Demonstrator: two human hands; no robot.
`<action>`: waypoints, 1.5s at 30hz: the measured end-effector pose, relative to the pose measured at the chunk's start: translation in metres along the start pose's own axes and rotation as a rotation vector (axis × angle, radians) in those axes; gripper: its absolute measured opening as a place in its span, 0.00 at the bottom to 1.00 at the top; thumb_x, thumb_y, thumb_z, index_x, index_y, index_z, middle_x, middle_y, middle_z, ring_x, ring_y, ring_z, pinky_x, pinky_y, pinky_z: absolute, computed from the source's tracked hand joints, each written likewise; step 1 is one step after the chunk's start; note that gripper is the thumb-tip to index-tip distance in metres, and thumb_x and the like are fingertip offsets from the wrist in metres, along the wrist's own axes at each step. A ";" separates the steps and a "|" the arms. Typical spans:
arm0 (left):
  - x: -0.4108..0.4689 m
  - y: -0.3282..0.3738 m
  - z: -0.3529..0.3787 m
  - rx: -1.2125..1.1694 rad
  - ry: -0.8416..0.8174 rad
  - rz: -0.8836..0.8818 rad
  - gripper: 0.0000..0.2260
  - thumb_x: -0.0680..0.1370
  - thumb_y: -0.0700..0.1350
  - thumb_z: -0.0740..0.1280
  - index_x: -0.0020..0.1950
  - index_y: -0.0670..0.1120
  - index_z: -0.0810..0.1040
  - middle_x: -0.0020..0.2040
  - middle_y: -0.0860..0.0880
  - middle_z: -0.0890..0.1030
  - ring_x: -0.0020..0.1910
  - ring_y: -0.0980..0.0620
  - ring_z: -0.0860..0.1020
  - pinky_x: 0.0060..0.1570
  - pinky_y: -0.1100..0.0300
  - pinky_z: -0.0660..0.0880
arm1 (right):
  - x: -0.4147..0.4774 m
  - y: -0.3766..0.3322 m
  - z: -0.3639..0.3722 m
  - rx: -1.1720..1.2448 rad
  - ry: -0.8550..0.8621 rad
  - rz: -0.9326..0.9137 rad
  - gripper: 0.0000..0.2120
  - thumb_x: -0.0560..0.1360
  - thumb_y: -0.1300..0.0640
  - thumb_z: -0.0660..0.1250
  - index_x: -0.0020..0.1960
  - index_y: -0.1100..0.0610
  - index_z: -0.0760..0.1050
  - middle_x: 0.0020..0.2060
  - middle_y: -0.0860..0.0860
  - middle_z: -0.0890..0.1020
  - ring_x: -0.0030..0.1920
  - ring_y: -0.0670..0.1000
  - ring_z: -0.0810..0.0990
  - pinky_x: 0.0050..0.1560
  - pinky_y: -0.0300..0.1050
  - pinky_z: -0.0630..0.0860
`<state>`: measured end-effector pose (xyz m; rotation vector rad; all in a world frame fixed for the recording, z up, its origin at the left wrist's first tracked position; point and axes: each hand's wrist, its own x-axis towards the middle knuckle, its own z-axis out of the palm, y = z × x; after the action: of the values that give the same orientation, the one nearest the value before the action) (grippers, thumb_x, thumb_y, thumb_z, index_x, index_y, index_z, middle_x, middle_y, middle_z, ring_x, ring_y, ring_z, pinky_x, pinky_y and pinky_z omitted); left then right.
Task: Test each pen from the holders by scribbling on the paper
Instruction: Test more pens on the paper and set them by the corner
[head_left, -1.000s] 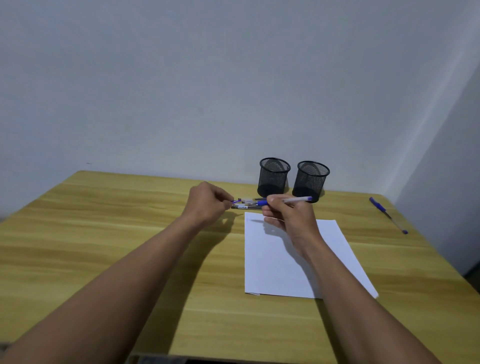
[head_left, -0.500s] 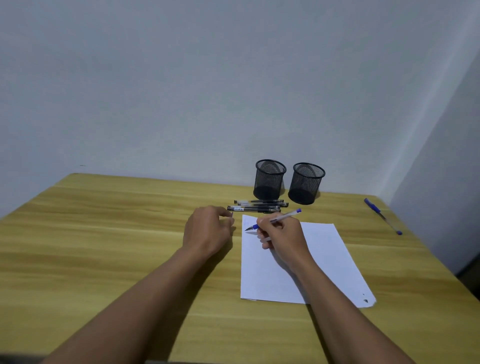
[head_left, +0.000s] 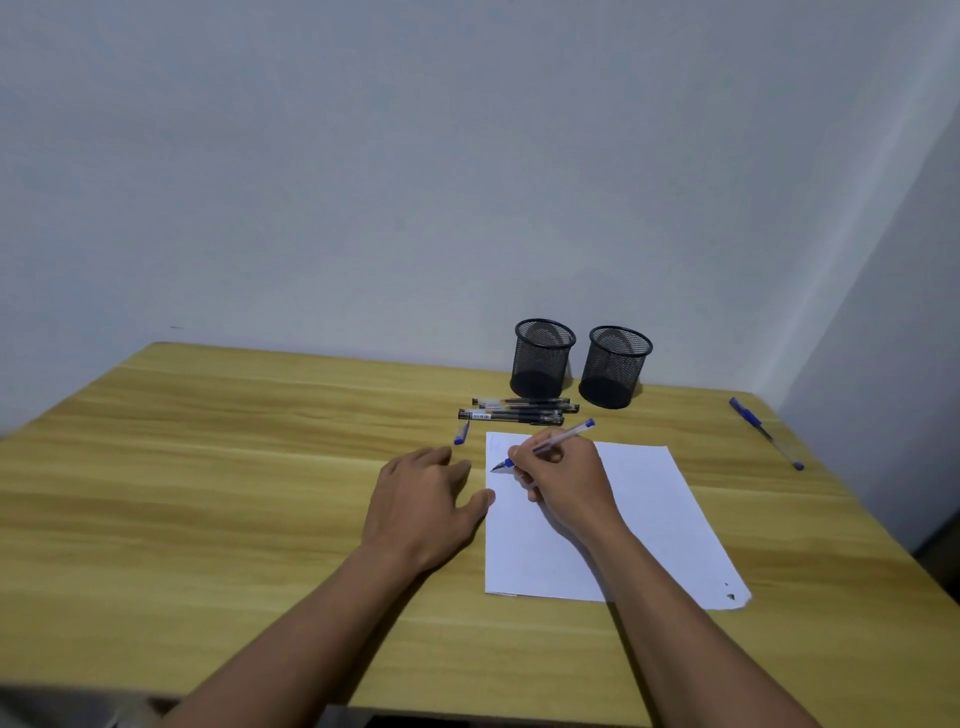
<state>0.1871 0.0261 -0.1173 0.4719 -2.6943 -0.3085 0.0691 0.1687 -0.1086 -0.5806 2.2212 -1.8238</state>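
My right hand (head_left: 563, 478) grips a blue pen (head_left: 566, 434), uncapped, its tip touching the upper left corner of the white paper (head_left: 649, 519). My left hand (head_left: 423, 501) lies flat on the table with fingers apart, its thumb at the paper's left edge. The pen's blue cap (head_left: 461, 433) lies on the table just beyond my left fingers. Several black pens (head_left: 517, 411) lie in a row behind the paper. Two black mesh holders (head_left: 543, 358) (head_left: 614, 366) stand side by side behind them; I see no pens in them.
Another blue pen (head_left: 766, 433) lies near the right edge of the wooden table (head_left: 208, 467). Grey walls close off the back and the right side. The paper's near right corner has small dark marks.
My left hand pulled the cap off, dropped it on the table and flattened out beside the paper. My right hand brought the pen down until its tip met the paper.
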 end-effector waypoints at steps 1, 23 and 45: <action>0.001 -0.001 0.001 0.007 0.001 0.005 0.25 0.73 0.66 0.60 0.48 0.44 0.79 0.53 0.44 0.82 0.57 0.44 0.77 0.53 0.51 0.72 | 0.000 0.000 0.001 -0.011 0.002 0.001 0.05 0.76 0.59 0.72 0.42 0.59 0.82 0.31 0.56 0.83 0.33 0.52 0.80 0.33 0.45 0.76; 0.000 -0.001 0.002 0.020 -0.038 -0.008 0.28 0.73 0.69 0.57 0.61 0.54 0.81 0.70 0.51 0.76 0.72 0.51 0.70 0.68 0.51 0.68 | 0.000 0.003 0.001 -0.108 0.089 0.017 0.05 0.77 0.58 0.71 0.43 0.57 0.82 0.32 0.55 0.84 0.32 0.51 0.81 0.35 0.43 0.79; -0.002 0.002 -0.001 -0.023 -0.023 -0.034 0.25 0.74 0.67 0.61 0.64 0.56 0.80 0.72 0.52 0.74 0.73 0.52 0.68 0.70 0.53 0.65 | 0.000 -0.003 -0.001 0.009 0.166 0.091 0.05 0.77 0.60 0.70 0.43 0.59 0.82 0.33 0.57 0.83 0.32 0.53 0.81 0.35 0.44 0.79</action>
<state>0.1883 0.0284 -0.1169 0.5105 -2.7048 -0.3557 0.0687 0.1692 -0.1050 -0.3314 2.3012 -1.8972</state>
